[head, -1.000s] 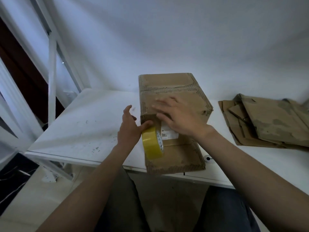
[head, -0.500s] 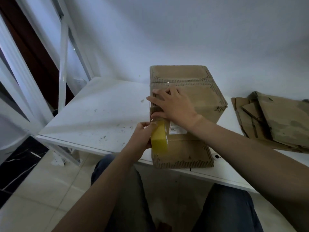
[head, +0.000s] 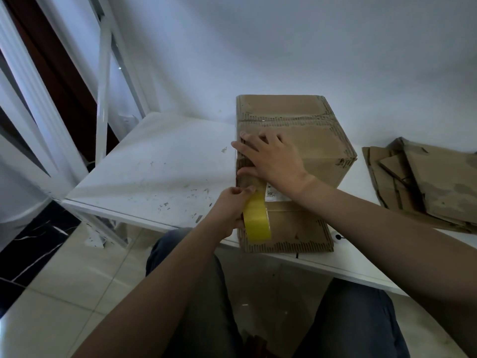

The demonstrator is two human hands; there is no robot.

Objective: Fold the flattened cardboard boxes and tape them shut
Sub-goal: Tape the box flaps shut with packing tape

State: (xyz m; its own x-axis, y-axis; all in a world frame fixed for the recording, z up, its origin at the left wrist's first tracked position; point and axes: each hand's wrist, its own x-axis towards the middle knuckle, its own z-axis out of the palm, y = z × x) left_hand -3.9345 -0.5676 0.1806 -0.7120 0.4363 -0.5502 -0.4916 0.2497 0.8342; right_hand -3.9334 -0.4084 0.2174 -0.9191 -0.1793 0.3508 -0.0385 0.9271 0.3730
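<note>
A folded brown corrugated cardboard box is set on the scuffed white table, reaching its front edge. A roll of yellow tape is gripped by the left hand, fingers curled round it, and is held against the box's near face. The right hand is laid flat on the box's top by its left edge, fingers straight and spread. A pile of flattened brown cardboard is seen to the right, apart from the box.

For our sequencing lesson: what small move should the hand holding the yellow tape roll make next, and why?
Probably draw the tape roll down the box: the left hand grips it against the near face, while the right hand presses flat on top, likely anchoring the tape end.
</note>
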